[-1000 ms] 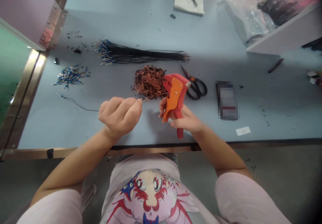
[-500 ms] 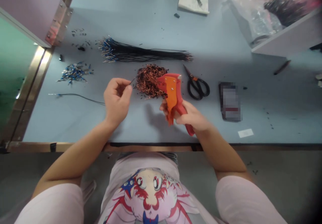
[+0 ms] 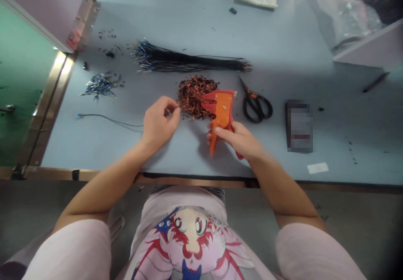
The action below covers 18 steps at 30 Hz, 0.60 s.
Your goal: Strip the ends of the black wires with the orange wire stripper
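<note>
Gripping orange-red wire stripper (image 3: 222,112) in right hand (image 3: 235,139), fingers wrapped firmly round handles, tool head raised at edge of copper wire offcuts (image 3: 193,97) | left hand (image 3: 159,122) pinched closed beside it, anything held too fine to tell | black wire bundle (image 3: 189,61) lying farther off, away from both hands

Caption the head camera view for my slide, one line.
Right hand grips an orange-and-red wire stripper, left hand pinched beside a heap of copper wire clippings on a pale blue workbench.
</note>
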Motion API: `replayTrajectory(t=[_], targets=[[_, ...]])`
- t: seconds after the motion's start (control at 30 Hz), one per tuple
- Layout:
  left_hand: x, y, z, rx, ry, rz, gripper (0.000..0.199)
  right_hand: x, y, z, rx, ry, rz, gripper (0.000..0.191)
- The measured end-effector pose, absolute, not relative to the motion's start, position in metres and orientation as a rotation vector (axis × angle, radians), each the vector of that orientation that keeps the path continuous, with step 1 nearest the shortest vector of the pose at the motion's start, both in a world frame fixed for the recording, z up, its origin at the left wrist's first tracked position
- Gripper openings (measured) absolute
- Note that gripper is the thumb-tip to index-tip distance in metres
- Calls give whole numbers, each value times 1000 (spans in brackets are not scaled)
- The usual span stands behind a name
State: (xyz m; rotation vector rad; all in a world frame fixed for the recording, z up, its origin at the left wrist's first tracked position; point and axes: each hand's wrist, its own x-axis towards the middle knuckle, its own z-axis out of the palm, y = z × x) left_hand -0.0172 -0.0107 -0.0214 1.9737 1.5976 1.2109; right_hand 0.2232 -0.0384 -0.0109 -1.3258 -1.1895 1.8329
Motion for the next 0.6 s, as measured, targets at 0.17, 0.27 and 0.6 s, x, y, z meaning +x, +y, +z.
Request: replayTrajectory(t=[0.17, 0.27, 0.6], targets=[[-15, -13, -19, 1888, 1465, 1274, 3, 219, -40, -9, -1255, -1263, 1867, 36], [-14, -16, -18, 1911, 1439, 1280, 3, 218, -42, -5, -1226, -1267, 1911, 37], [-9, -18, -15, 1902, 1381, 1248, 6, 218, -43, -1, -1166, -1323, 1919, 42]])
